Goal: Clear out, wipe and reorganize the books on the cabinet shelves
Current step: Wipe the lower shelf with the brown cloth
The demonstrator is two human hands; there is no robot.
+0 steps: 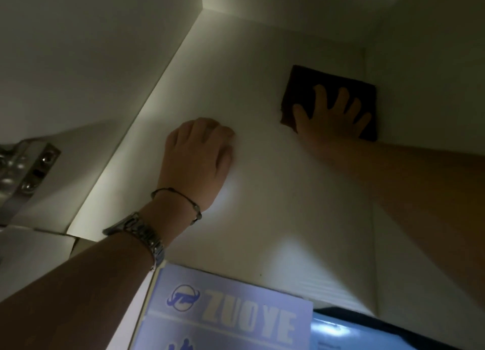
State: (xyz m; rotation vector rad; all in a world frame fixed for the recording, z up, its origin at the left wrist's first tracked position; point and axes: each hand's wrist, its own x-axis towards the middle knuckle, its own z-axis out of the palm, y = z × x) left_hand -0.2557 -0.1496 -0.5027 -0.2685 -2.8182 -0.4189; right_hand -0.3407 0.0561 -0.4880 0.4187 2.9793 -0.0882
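**Q:** Nearest the camera, what shows?

**R:** Blue booklet (pixel 225 315) with "ZUOYE" printed in pale letters, at the bottom edge, with another blue item (pixel 338 332) just beside it on the right. Both lie below the front of the shelf (pixel 275 192).

**Q:** And the shelf itself?

**R:** White and bare across its middle, inside a dim cabinet. A dark brown cloth (pixel 315 87) lies flat on it, near the back right corner.

**Q:** Which hand is on the cloth?

**R:** The right hand (pixel 333 116). Its palm presses the cloth down, and its fingers (pixel 342 97) are spread apart, flat on the fabric, not clamped around it.

**Q:** The other hand?

**R:** The left hand (pixel 196 155) rests on the shelf to the left of the cloth, well apart from it. Its fingers are curled together into a loose fist with nothing visible inside.

**Q:** Anything on that arm?

**R:** 2 things: a thin dark bracelet (pixel 181 200) at the wrist and a metal watch (pixel 141 237) just below it.

**Q:** Further out?

**R:** A metal hinge (pixel 29 168) on the left cabinet wall.
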